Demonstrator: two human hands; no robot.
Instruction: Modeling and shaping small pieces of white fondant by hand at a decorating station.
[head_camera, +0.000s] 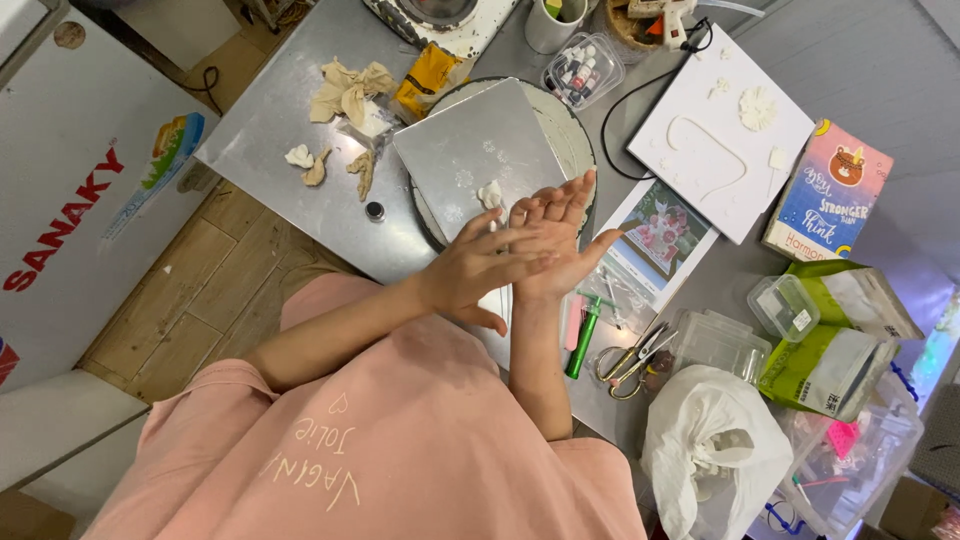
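My left hand (478, 268) lies flat across the palm of my right hand (560, 225), palm pressed to palm, fingers stretched out. Anything between the palms is hidden. Both hands hover over the near edge of a grey square board (450, 150), which rests on a round turntable (578, 140). A small lump of white clay (490, 193) sits on the board just beyond my fingertips. Faint flower imprints mark the board's surface.
On the metal table are beige clay scraps (345, 90), a white panel (700, 150) with a clay flower (757, 107), a printed picture (660, 240), a green-handled tool (582, 335), scissors (632, 360), clear boxes, green-white packs (835, 370) and a white bag (715, 440). A white chest freezer (70, 200) stands left.
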